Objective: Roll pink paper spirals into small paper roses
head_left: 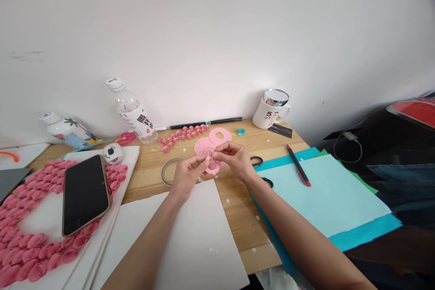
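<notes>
My left hand (186,174) and my right hand (238,158) meet over the middle of the table, each closed in a pinch. Between their fingertips is a piece of pink paper (212,166), its exact shape partly covered by the fingers. Just behind them lie overlapping pink paper rings (220,135) with cut-out middles. Several small rolled pink paper flowers (183,133) stand in rows farther back. A roll of tape (167,173) lies left of my left hand. Beside my right forearm show black scissor handles (256,161); the forearm hides the rest.
At left, a phone (86,195) rests on a board covered with pink paper flowers (37,253). A water bottle (136,115) and white mug (268,113) stand near the wall. Light-blue paper sheets (326,195) bear a pen (299,165) at right. White board (200,235) lies in front.
</notes>
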The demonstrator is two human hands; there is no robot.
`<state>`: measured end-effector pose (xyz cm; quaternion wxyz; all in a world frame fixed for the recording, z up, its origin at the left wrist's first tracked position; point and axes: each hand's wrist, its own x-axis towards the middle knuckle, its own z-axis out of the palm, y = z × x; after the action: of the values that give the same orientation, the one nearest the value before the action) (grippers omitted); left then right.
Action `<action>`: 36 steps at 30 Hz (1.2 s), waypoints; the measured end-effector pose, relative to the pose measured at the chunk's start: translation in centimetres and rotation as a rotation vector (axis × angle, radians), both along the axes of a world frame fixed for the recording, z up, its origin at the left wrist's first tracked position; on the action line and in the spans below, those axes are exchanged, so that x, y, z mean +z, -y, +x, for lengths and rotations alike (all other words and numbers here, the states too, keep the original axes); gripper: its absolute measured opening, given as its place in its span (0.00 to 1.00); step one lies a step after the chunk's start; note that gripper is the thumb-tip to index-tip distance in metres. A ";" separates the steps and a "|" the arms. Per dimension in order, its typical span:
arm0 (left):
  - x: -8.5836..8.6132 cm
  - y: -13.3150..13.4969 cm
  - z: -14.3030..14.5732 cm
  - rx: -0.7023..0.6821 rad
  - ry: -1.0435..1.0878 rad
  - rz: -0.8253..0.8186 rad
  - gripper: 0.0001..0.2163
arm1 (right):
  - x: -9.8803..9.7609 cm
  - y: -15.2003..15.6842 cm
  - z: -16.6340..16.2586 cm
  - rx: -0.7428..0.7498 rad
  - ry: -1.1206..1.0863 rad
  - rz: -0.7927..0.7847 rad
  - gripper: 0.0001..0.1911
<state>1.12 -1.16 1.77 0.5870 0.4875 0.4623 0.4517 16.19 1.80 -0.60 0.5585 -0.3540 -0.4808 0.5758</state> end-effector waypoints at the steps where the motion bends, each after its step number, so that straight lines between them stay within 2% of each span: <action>1: -0.1 0.0 0.0 0.009 0.005 -0.001 0.09 | 0.0 0.0 0.0 -0.004 0.008 0.003 0.08; 8: -0.8 -0.5 -0.6 0.086 0.019 -0.006 0.10 | 0.1 0.1 0.0 0.046 0.054 -0.015 0.10; 14: -0.6 -0.3 -0.4 0.030 0.025 0.004 0.09 | 0.3 0.2 -0.1 0.041 0.003 0.010 0.07; 22: -0.5 -0.2 -0.3 0.024 0.024 0.002 0.09 | 0.1 0.2 -0.2 0.036 0.000 0.045 0.06; 28: -1.1 -0.7 -0.7 0.074 0.066 -0.002 0.09 | 0.2 0.3 -0.1 0.087 0.050 0.006 0.10; 36: -0.7 -0.4 -0.5 0.013 0.078 -0.005 0.09 | 0.0 0.2 -0.2 0.083 0.026 0.022 0.09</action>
<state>0.59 -0.72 1.04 0.6028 0.4653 0.4433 0.4729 16.04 1.60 -0.62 0.5318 -0.3352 -0.5085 0.5885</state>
